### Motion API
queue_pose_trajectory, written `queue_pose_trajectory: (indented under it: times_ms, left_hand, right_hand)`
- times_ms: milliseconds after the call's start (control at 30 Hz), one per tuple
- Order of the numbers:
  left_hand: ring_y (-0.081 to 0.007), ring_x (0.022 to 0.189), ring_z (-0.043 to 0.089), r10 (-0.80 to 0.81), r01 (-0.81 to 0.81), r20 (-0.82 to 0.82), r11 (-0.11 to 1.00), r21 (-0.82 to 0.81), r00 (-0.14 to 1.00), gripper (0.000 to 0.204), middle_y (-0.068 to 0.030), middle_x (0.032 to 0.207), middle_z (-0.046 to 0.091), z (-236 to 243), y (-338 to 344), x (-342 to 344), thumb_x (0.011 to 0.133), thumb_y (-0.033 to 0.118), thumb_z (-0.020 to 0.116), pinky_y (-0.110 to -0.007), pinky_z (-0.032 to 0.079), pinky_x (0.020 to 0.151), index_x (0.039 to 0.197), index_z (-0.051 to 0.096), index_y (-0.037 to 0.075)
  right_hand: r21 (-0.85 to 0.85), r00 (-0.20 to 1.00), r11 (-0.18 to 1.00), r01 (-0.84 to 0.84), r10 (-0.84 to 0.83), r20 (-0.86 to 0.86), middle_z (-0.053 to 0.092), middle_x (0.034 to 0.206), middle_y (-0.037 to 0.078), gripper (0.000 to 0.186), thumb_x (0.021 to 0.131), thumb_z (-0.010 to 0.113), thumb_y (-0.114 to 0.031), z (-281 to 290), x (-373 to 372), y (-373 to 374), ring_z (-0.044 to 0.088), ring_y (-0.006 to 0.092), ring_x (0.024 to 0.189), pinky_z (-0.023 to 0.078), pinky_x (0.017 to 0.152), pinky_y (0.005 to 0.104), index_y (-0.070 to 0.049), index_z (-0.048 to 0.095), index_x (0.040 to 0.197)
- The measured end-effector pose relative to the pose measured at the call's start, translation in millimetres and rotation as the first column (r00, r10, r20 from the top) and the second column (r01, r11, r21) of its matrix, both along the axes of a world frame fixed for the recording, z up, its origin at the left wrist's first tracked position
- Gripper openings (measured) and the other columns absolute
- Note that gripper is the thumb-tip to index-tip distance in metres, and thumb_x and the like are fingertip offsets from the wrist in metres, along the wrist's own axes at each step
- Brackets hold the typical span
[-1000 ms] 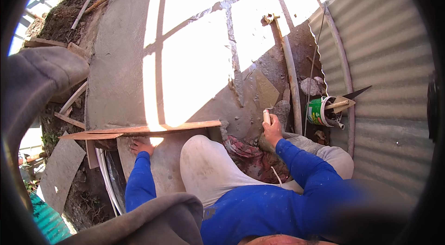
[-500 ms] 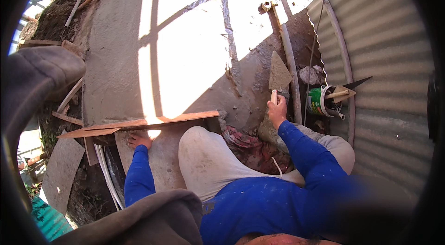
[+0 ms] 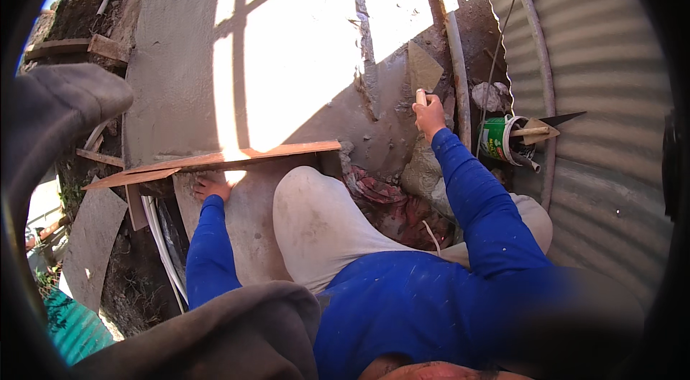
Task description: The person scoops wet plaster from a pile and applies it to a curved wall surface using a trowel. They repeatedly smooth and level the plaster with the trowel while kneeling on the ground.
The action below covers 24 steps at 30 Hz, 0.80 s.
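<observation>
My left hand [image 3: 213, 189] rests with spread fingers on a pale board [image 3: 246, 229], just below a long thin plywood strip [image 3: 291, 150] laid along the edge of the wet grey cement [image 3: 164, 85]. My right hand [image 3: 431, 117] is closed round the light handle of a pointed trowel [image 3: 424, 65], whose mud-coated blade is over the wet cement in the shade. Below that hand lie a lumpy cement-covered mass [image 3: 420, 175] and a reddish crumpled cloth [image 3: 377, 186]. My bent knee in pale trousers sits between the hands.
A long pipe [image 3: 454, 71] runs right of the trowel. A green and white bucket [image 3: 496, 138] with tools stands against a corrugated metal sheet [image 3: 596, 56]. Soil, timber offcuts [image 3: 108, 48] and a grey scrap sheet [image 3: 93, 243] lie along the left.
My right hand and trowel have moved upward and forward, further over the cement, with the blade now pointing away from me. My left hand stays on the board; the view has shifted slightly.
</observation>
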<state>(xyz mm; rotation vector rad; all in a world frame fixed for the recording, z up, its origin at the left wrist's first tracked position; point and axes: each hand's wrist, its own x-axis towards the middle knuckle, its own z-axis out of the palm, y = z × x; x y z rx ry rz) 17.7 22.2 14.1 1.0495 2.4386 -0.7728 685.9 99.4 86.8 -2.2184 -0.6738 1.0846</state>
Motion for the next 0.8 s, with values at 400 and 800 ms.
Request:
queue_pose_trajectory:
  times_ms: [400, 800]
  left_hand:
    - [-0.052, 0.159, 0.005, -0.025, 0.025, -0.008, 0.997, -0.069, 1.0, 0.153, -0.0269, 0.174, 0.007, 8, 4, 13, 0.07, 0.091, 0.066, -0.062, 0.006, 0.128, 0.165, -0.002, -0.008]
    - [-0.0515, 0.16, 0.0, 0.015, -0.019, -0.044, 0.996, -0.083, 0.999, 0.157, -0.0306, 0.173, 0.002, 7, 4, 1, 0.067, 0.092, 0.068, -0.06, 0.005, 0.129, 0.165, -0.005, -0.006]
  right_hand:
    - [0.205, 0.998, 0.977, 0.058, -0.055, -0.02, 0.066, 0.083, 0.011, 0.029, 0.084, 0.07, -0.009, -4, 9, -69, 0.068, 0.0209, 0.064, 0.056, 0.062, 0.0385, 0.001, 0.057, 0.108]
    - [-0.25, 0.928, 0.954, -0.164, 0.235, 0.288, 0.072, 0.107, 0.029, 0.036, 0.085, 0.075, -0.016, -65, -64, -135, 0.07, 0.0489, 0.103, 0.055, 0.09, 0.0543, -0.003, 0.057, 0.113]
